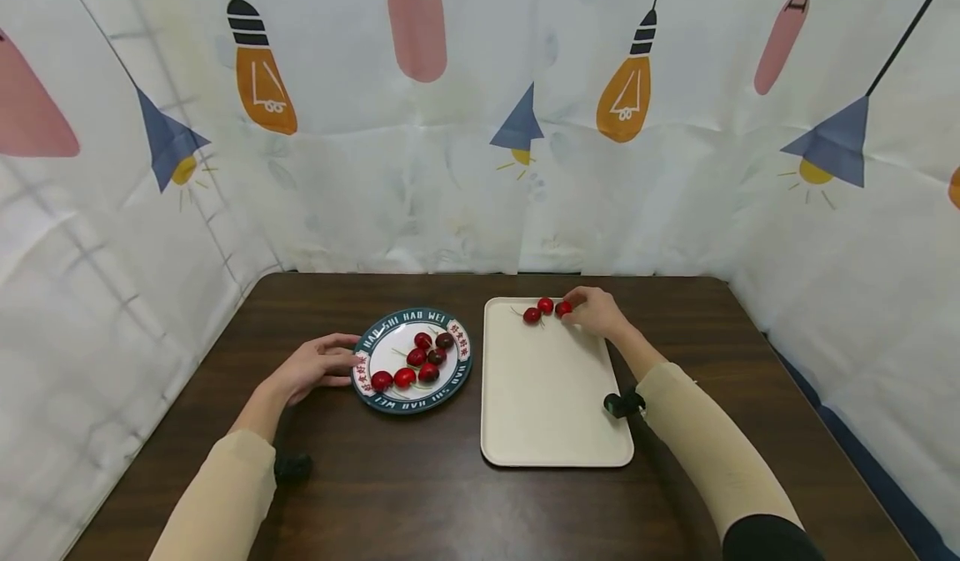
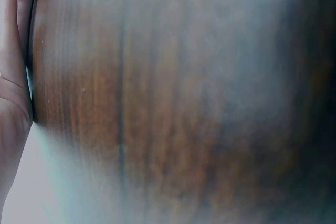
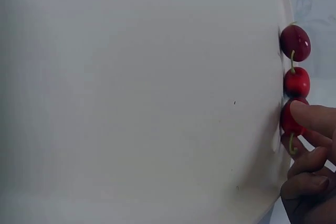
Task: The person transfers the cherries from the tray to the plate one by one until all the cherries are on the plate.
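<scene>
At the far right corner of a cream rectangular tray point(image 1: 555, 403), my right hand point(image 1: 596, 311) pinches a red cherry point(image 3: 290, 119) between thumb and fingers. Two more cherries, one bright red point(image 3: 297, 81) and one darker point(image 3: 295, 42), lie beside it along the tray's far edge. To the left, my left hand point(image 1: 322, 367) rests with its fingers fairly straight at the left rim of a round plate point(image 1: 408, 405) with a dark green lettered border. Several red and dark cherries point(image 1: 416, 357) with thin stems lie on the plate's white middle.
Both plate and tray stand on a dark brown wooden table point(image 1: 390, 494), with a narrow strip of table between them. A white curtain point(image 1: 420, 194) printed with lamps hangs behind the table and along its sides. Dark wood fills most of the left wrist view.
</scene>
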### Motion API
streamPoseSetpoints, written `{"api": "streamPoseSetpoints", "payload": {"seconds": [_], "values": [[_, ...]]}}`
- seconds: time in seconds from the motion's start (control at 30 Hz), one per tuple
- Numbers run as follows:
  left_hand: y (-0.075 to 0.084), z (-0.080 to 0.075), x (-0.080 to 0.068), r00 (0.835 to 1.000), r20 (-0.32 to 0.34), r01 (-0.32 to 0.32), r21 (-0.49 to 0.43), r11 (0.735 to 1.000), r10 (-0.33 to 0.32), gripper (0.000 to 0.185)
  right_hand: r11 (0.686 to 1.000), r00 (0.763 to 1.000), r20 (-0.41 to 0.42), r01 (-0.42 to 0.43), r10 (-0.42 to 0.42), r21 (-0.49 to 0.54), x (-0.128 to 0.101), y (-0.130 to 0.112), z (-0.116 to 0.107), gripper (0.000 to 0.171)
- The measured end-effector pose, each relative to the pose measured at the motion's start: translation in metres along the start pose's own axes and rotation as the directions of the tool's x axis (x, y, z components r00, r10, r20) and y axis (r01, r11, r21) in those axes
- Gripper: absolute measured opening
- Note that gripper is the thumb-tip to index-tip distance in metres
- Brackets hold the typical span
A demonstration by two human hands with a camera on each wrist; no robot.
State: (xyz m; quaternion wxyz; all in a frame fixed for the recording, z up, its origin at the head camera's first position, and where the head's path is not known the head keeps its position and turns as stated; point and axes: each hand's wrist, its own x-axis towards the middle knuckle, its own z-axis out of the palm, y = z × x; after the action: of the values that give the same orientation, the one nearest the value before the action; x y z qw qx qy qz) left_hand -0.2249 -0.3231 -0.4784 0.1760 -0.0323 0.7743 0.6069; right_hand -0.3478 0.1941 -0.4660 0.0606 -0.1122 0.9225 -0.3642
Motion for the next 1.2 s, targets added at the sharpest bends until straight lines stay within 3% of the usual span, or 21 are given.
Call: {"api": "streamPoseSetpoints", "payload": {"seconds": [0.17,0.63,1.2], "values": [[0.001,0.001,0.000,1.000,0.008,0.001,-0.010,1.000,-0.001,0.066,1.000,1.000,-0.012,-0.001,0.002,0.014,-0.003,-0.002,-0.001,0.039],[0.001,-0.001,0.003,1.000,0.008,0.014,-0.016,1.000,-0.014,0.067,0.994,0.995,-0.044,0.095,-0.093,0.047,-0.013,-0.013,-0.003,0.034],[-0.005,0.001,0.002,1.000,-0.006,0.018,-0.036,0.999,-0.019,0.068,0.977,0.981,0.050,0.180,-0.187,0.112,-0.013,-0.050,0.013,0.032]]}}
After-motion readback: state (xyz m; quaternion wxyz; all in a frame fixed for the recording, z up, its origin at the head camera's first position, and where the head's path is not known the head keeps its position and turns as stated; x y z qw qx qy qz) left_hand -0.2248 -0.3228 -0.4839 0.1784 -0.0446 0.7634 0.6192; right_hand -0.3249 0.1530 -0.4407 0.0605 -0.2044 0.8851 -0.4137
